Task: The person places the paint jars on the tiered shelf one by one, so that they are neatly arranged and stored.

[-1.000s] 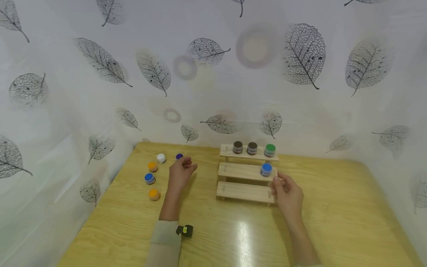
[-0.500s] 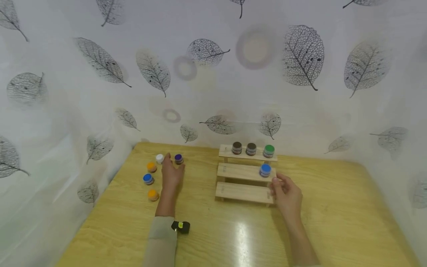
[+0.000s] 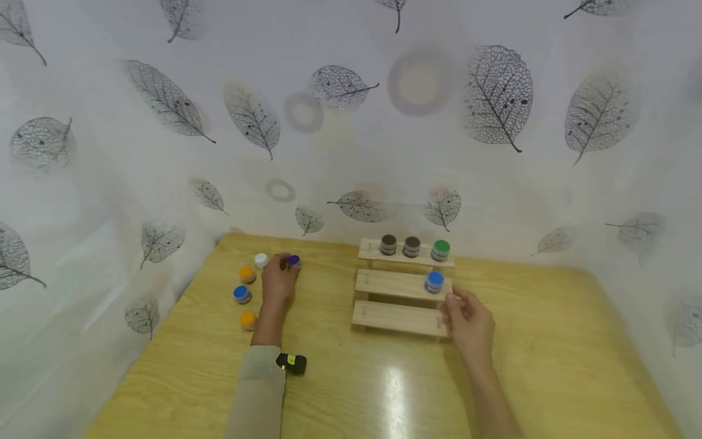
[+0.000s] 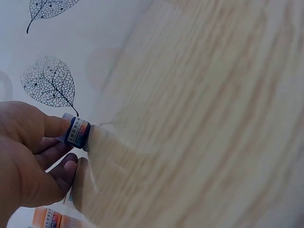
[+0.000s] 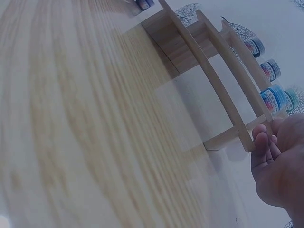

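Note:
In the head view my left hand (image 3: 278, 283) reaches to a small paint jar with a purple lid (image 3: 294, 261) standing on the table. The left wrist view has one fingertip at the lid end of that paint jar (image 4: 77, 132), with the thumb apart from it. My right hand (image 3: 471, 323) pinches the right end of a three-step wooden display rack (image 3: 397, 316). In the right wrist view the right thumb and fingers (image 5: 260, 142) close on the rack's edge. A blue-lidded jar (image 3: 434, 281) stands on the middle step, just above that hand.
On the top step stand two dark-lidded jars (image 3: 412, 246) and a green-lidded jar (image 3: 440, 250). Left of my left hand are a white-lidded jar (image 3: 261, 261), two orange-lidded jars (image 3: 248, 321) and another blue-lidded jar (image 3: 242, 294). A leaf-patterned sheet (image 3: 351, 158) hangs behind the wooden table (image 3: 340, 390).
My left hand moved left past the purple-lidded jar toward the white one, then came round to the purple-lidded jar. My right hand stays on the rack. No jar has visibly moved.

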Tool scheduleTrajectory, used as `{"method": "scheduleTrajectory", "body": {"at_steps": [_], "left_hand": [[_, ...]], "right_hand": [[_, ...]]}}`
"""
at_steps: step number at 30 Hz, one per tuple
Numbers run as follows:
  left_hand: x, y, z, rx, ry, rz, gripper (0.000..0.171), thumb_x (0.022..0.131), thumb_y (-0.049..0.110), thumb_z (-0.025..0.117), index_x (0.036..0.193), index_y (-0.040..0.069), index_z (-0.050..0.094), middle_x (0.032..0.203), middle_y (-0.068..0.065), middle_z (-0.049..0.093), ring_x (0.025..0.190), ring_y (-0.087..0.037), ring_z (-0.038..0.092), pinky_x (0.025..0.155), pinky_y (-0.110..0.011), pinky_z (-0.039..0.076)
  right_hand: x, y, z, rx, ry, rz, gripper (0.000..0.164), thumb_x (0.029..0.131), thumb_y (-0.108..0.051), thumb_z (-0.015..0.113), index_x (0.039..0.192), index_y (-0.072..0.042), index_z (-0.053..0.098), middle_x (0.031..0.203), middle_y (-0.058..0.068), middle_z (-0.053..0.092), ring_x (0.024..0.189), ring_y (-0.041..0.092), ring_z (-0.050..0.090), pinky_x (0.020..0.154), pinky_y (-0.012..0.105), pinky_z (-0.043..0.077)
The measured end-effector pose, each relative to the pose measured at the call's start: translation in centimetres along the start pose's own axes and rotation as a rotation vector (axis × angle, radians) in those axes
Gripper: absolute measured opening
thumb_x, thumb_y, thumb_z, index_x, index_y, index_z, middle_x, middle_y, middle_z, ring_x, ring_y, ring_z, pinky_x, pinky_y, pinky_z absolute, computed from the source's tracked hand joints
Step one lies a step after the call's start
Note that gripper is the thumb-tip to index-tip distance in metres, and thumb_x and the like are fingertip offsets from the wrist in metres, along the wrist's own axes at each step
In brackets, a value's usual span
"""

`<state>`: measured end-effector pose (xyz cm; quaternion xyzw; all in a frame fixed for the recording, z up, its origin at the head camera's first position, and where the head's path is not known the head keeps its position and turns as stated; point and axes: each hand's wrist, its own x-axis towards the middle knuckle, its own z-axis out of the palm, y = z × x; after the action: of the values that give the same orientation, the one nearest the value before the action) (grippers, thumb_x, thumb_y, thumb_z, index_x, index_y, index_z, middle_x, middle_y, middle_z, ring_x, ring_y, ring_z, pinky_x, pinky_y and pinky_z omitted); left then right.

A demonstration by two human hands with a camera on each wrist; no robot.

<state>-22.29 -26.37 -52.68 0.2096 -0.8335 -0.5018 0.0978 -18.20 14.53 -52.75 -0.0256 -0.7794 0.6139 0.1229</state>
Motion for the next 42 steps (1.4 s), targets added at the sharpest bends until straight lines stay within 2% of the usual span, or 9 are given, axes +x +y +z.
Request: {"method": "scheduleTrajectory", "body": {"at_steps": [7, 13, 17, 19, 23, 26, 35, 42], "left_hand": [[-0.4, 0.3, 0.0, 0.001, -0.023, 0.045, 0.045, 0.107, 0.016, 0.065, 0.147, -0.001, 0.053, 0.142, -0.026, 0.058, 0.135, -0.041, 0.054, 0.116, -0.055, 0.044], [-1.5, 0.7, 0.0, -0.018, -0.066, 0.060, 0.041, 0.107, 0.012, 0.063, 0.144, -0.002, 0.053, 0.136, -0.026, 0.061, 0.128, -0.040, 0.060, 0.110, -0.052, 0.050], [-2.2, 1.5, 0.6, -0.039, -0.110, 0.060, 0.040, 0.107, 0.013, 0.063, 0.144, 0.000, 0.055, 0.135, -0.022, 0.062, 0.124, -0.036, 0.063, 0.106, -0.048, 0.054], [-2.4, 2.1, 1.0, -0.023, -0.125, 0.087, 0.040, 0.106, 0.015, 0.065, 0.143, 0.001, 0.057, 0.136, -0.021, 0.062, 0.125, -0.035, 0.063, 0.105, -0.048, 0.055], [-2.7, 3.1, 1.7, 0.013, -0.172, 0.186, 0.040, 0.105, 0.015, 0.068, 0.139, -0.002, 0.059, 0.135, -0.023, 0.064, 0.124, -0.037, 0.065, 0.104, -0.049, 0.056], [-3.1, 3.6, 2.0, 0.025, -0.178, 0.253, 0.038, 0.103, 0.011, 0.070, 0.137, -0.004, 0.061, 0.130, -0.022, 0.066, 0.121, -0.037, 0.066, 0.101, -0.048, 0.058], [-5.6, 6.8, 1.4, 0.013, -0.192, 0.347, 0.037, 0.102, 0.019, 0.074, 0.134, 0.003, 0.064, 0.125, -0.013, 0.071, 0.118, -0.029, 0.067, 0.099, -0.046, 0.057], [-7.5, 8.9, 2.4, 0.014, -0.228, 0.436, 0.035, 0.100, 0.019, 0.076, 0.130, 0.004, 0.066, 0.118, -0.009, 0.072, 0.113, -0.028, 0.068, 0.097, -0.047, 0.056]], "right_hand": [[-0.1, -0.1, 0.0, 0.003, 0.006, 0.017, 0.030, 0.107, -0.020, 0.066, 0.129, 0.001, 0.069, 0.092, 0.023, 0.075, 0.064, 0.008, 0.066, 0.052, 0.019, 0.056], [-0.2, -0.1, -0.1, 0.002, -0.004, 0.042, 0.033, 0.108, -0.021, 0.065, 0.131, 0.001, 0.068, 0.094, 0.022, 0.075, 0.066, 0.008, 0.067, 0.053, 0.019, 0.056], [-0.2, -0.1, -0.2, -0.007, 0.002, 0.039, 0.033, 0.107, -0.022, 0.065, 0.131, 0.001, 0.068, 0.094, 0.021, 0.076, 0.066, 0.008, 0.068, 0.054, 0.020, 0.057], [-0.1, -0.1, -0.3, -0.020, 0.008, 0.036, 0.033, 0.107, -0.022, 0.065, 0.131, 0.000, 0.068, 0.094, 0.021, 0.076, 0.066, 0.007, 0.067, 0.054, 0.020, 0.057], [0.1, -0.1, -0.4, -0.031, 0.019, 0.023, 0.032, 0.107, -0.023, 0.065, 0.130, 0.000, 0.069, 0.093, 0.021, 0.075, 0.065, 0.007, 0.066, 0.053, 0.019, 0.056], [0.1, -0.3, -0.5, -0.029, 0.010, 0.010, 0.032, 0.107, -0.022, 0.065, 0.130, 0.001, 0.069, 0.093, 0.023, 0.075, 0.065, 0.007, 0.067, 0.053, 0.019, 0.055], [0.0, -0.4, -0.3, -0.025, -0.001, 0.011, 0.033, 0.107, -0.022, 0.065, 0.130, 0.001, 0.069, 0.093, 0.022, 0.076, 0.065, 0.007, 0.067, 0.054, 0.019, 0.056], [0.0, -0.3, 0.0, -0.024, -0.010, 0.015, 0.033, 0.108, -0.023, 0.065, 0.130, 0.001, 0.069, 0.093, 0.022, 0.076, 0.065, 0.007, 0.067, 0.053, 0.019, 0.055]]}}
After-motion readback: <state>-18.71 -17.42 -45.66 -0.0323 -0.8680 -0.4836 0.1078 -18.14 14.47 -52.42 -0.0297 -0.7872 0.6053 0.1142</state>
